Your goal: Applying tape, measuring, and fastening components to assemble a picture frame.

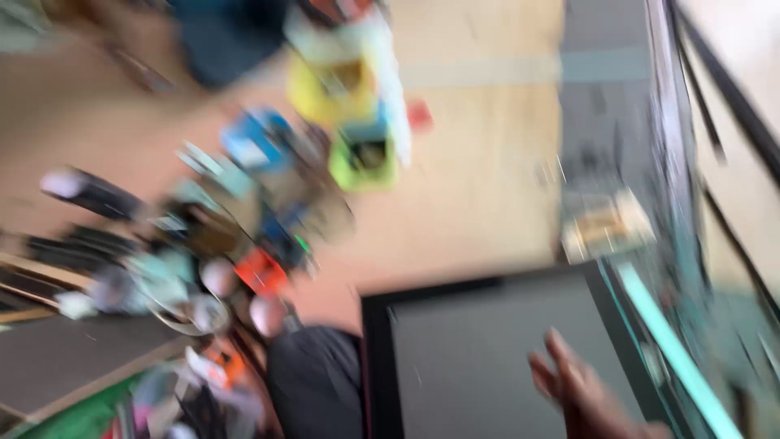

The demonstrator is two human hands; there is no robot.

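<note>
A: Though blurred by camera motion, one hand (581,390) listed, low in the frame and right of centre; which hand cannot be told for sure, likeliest the right. Fingers (559,349) spread, loosely open, gripping nothing.

B: Nearest item?

A: Dark grey flat panel (479,358) with a black border, directly under and ahead of the fingertips. Touching or hovering: cannot tell. Panel's near edge runs crosswise to the fingers; bulk of the panel lies to the thumb side and forward.

B: Beyond the fingertips?

A: Small pale tray-like object (608,228), well ahead of the fingers, on a grey strip. Light green bar (670,349) just beside the hand on its outer side, running lengthwise, roughly parallel to the fingers.

B: Other side?

A: Clutter of small items, far off to the thumb side: green box (363,158), yellow box (329,89), blue piece (253,140), orange piece (262,272), black cylinder (93,193). All well apart from the hand, on a tan surface (471,162). Dark rounded shape (317,382) between clutter and panel; kind not discernible.

B: Second hand?

A: Not seen anywhere in the frame.
</note>
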